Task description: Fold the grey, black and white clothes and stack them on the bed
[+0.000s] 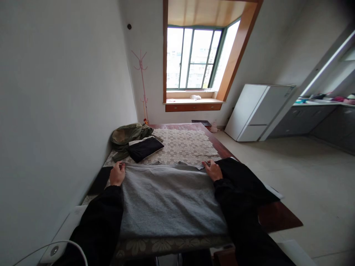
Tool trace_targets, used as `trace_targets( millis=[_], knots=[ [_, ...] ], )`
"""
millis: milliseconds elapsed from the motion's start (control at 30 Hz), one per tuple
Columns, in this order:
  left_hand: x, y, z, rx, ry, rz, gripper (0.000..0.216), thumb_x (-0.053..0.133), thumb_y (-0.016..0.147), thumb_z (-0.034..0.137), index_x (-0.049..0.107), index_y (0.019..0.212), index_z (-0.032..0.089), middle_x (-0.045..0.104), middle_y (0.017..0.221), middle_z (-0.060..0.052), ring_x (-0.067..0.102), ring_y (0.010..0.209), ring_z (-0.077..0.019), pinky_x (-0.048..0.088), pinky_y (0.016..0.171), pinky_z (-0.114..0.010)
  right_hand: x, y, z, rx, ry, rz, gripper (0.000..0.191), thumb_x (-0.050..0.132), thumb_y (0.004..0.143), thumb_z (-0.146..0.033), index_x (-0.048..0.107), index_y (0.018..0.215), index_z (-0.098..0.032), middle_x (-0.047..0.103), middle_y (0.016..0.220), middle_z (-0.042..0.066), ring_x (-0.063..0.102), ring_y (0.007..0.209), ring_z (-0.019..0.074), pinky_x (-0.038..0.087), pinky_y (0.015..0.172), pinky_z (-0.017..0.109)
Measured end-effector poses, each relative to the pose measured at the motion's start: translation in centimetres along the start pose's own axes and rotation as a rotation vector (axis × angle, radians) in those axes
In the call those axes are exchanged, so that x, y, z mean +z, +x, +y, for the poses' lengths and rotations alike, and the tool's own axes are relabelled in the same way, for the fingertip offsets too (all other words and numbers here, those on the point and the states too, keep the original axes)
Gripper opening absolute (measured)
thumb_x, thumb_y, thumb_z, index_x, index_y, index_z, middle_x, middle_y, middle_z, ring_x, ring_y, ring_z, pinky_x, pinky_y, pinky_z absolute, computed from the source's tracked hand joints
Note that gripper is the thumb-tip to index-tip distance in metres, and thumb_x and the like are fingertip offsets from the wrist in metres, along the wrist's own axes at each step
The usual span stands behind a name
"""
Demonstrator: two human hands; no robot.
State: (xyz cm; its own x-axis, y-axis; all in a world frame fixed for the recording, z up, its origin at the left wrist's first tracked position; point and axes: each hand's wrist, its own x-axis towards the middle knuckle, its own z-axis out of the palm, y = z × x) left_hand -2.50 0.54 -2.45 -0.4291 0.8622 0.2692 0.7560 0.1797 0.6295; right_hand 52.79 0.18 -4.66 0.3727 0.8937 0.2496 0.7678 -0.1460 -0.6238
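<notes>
Left hand [117, 173] and right hand [212, 170] each pinch far corner of grey sweater [169, 199] (grip seemingly closed); long axis runs hand to hand across tabletop [280, 218].

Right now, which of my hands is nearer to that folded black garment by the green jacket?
Left. The left hand grips the grey sweater just below the black garment; the right hand is farther, across the sweater.

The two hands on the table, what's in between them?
In the head view, the far edge of the grey garment runs between the left hand and the right hand; each grips one corner.
</notes>
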Motion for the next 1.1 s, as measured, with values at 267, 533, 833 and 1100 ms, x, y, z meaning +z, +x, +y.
trace_targets(
  millis=[267, 533, 833, 1100],
  knots=[
    [1.0, 0.9, -0.7, 0.001, -0.081, 0.03, 0.025, 0.048, 0.095, 0.038, 0.063, 0.106, 0.022, 0.077, 0.102, -0.014, 0.073, 0.101, -0.0315, 0.055, 0.09, -0.04, 0.0, 1.8, 1.4, 0.043, 0.092, 0.111, 0.035, 0.045, 0.094, -0.046, 0.06, 0.106, -0.017, 0.074, 0.092, 0.017, 0.07, 0.09, 0.0318, 0.05, 0.081, 0.038],
    [2.2, 1.2, -1.8, -0.03, -0.206, 0.046, 0.027, 0.055, 0.087, 0.035, 0.056, 0.11, 0.021, 0.075, 0.1, -0.012, 0.073, 0.103, -0.0304, 0.055, 0.094, -0.043, 1.3, 1.2, 2.5, -0.108, 0.215, 0.071, 0.027, 0.046, 0.079, -0.025, 0.055, 0.105, -0.023, 0.072, 0.086, 0.006, 0.068, 0.075, 0.0244, 0.051, 0.079, 0.036],
    [1.8, 1.1, -3.0, 0.033, -0.313, -0.017, 0.015, 0.054, 0.073, 0.033, 0.063, 0.082, 0.024, 0.077, 0.088, -0.005, 0.074, 0.086, -0.0236, 0.059, 0.084, -0.034, 2.6, 0.5, 3.9, -0.199, 0.343, 0.139, 0.011, 0.047, 0.074, -0.028, 0.042, 0.083, -0.028, 0.075, 0.1, 0.011, 0.07, 0.095, 0.0263, 0.054, 0.086, 0.039],
    [1.5, 0.5, -2.8, 0.1, -0.331, -0.038, 0.029, 0.053, 0.074, 0.032, 0.078, 0.086, 0.025, 0.081, 0.1, -0.005, 0.074, 0.095, -0.0263, 0.057, 0.095, -0.039, 2.6, 0.5, 5.1, -0.246, 0.312, 0.121, 0.007, 0.05, 0.071, -0.025, 0.05, 0.065, -0.025, 0.076, 0.093, 0.009, 0.07, 0.091, 0.0264, 0.055, 0.088, 0.039]
  ],
)
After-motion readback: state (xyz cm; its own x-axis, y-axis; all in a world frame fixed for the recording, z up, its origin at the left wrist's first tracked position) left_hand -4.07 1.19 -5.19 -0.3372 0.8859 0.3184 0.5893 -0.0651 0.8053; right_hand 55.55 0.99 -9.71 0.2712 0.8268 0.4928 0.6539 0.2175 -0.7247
